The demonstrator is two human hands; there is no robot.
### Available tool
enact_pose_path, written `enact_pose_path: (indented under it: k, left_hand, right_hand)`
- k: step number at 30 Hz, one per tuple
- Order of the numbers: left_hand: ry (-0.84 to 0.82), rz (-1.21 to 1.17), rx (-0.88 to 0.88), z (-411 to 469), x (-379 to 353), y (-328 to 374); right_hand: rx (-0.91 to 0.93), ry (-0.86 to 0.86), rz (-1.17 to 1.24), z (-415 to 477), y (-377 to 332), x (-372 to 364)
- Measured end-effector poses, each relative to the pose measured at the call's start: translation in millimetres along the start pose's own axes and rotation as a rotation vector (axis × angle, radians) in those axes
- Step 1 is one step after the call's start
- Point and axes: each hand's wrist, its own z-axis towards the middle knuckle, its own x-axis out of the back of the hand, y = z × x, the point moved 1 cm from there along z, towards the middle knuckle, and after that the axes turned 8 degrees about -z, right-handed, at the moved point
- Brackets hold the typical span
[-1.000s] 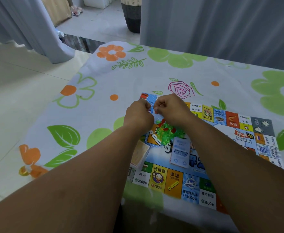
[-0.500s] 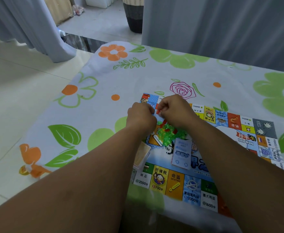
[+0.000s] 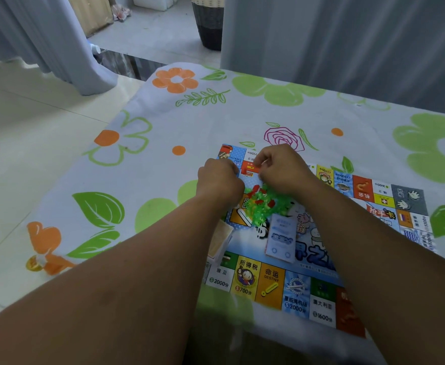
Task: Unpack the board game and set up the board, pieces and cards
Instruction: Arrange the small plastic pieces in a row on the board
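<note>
The game board (image 3: 276,288) lies flat on the cloth-covered table (image 3: 163,167), its near edge close to the table's near edge and its far left corner well in from the table's left side. Wide bare cloth runs to the left of the board and beyond it up to the far edge, where a grey curtain (image 3: 334,35) hangs just behind.

Both arms reach over the board's near edge. The left hand (image 3: 220,183) and right hand (image 3: 284,169) sit nearly knuckle to knuckle over the board's far left part, fingers of both curled in tight. I cannot tell what they pinch, if anything. Right under them a heap of green and red plastic pieces (image 3: 266,204) rests on the board, touching the underside of both hands.

Nearer me, a blue card deck (image 3: 280,238) lies on the board's middle, just beside the heap. A tan card deck (image 3: 220,242) sits at the board's left edge, partly hidden by the left forearm.

Off the table's left side is pale tiled floor (image 3: 31,127), and a dark woven basket (image 3: 209,25) stands past the far corner
</note>
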Motion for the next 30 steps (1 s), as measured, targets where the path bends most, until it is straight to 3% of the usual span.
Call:
enact_pose_path:
  k: [5, 11, 23, 30]
  left_hand:
    - [0.01, 0.004, 0.012, -0.4, -2.2, 2.2]
    - [-0.002, 0.032, 0.019, -1.6, -2.3, 4.0]
    - [-0.109, 0.135, -0.012, -8.3, -2.5, 9.5]
    - [-0.117, 0.131, -0.001, -9.9, -1.4, 12.3]
  right_hand:
    - [-0.001, -0.133, -0.049, -8.9, -4.0, 7.2]
    - [0.051, -0.175, -0.081, -10.8, -6.5, 7.7]
    - [0.044, -0.074, 0.046, -4.6, -2.2, 4.9]
    - [-0.016, -0.136, 0.062, -3.3, -2.0, 0.2]
